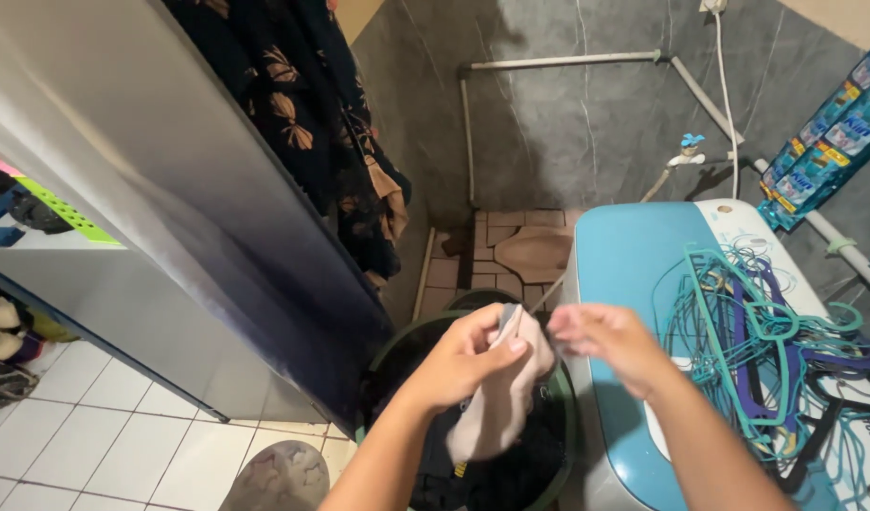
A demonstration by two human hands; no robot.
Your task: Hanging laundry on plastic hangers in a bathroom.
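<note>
Above the dark bucket [378, 355], your left hand [463, 364] pinches the pale sock [499, 412] hanging lengthwise, while your right hand [605, 341] hovers just beside it, fingers loosely curled.

A strip of blue sachet packets [837, 128] hangs on the right wall.

I see my left hand [468, 364] pinching a pale beige cloth garment [504, 402] over a dark green round laundry bucket [388, 355]. My right hand [610, 341], fingers curled, hovers just beside it, near tangled teal and purple plastic hangers [757, 326] on a blue-lidded washing machine [624, 255].
</note>
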